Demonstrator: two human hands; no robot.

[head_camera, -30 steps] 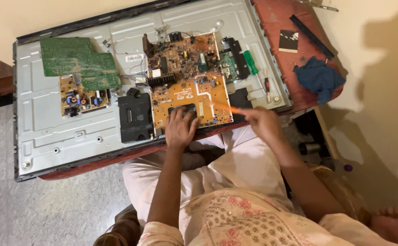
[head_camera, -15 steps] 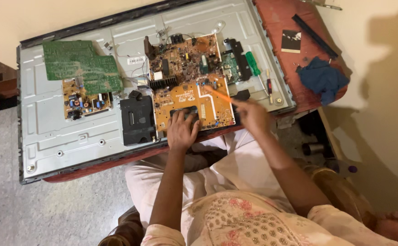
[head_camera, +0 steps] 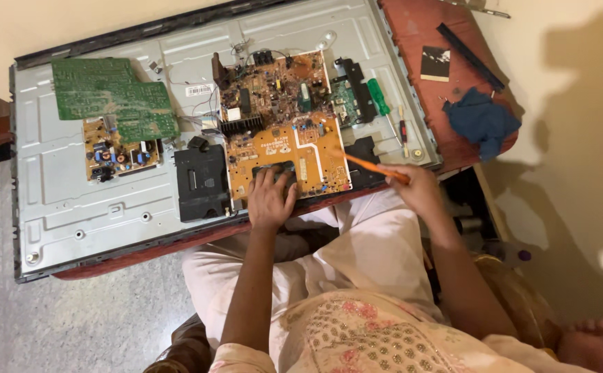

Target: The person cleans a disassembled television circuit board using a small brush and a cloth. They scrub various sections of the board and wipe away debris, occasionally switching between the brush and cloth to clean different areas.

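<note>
Both hands work: left hand (head_camera: 271, 200) presses orange board (head_camera: 289, 148), right hand (head_camera: 417, 188) seemingly grips orange tool (head_camera: 374, 166).

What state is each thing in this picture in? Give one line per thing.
Television: lying face down, back cover off.
Orange circuit board: exposed, pressed under the left hand.
Green circuit board: lying loose, tilted.
Orange tool: gripped in the right hand, tip at the board.
Green screwdriver: lying unused.
Blue cloth: crumpled.

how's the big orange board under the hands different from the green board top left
The orange circuit board is crowded with components and a black heat sink; the green circuit board looks nearly bare. The orange one sits mid-panel with the left hand pressing its near edge; the green one lies untouched, overlapping a smaller board. Both rest on the grey television back panel.
</note>
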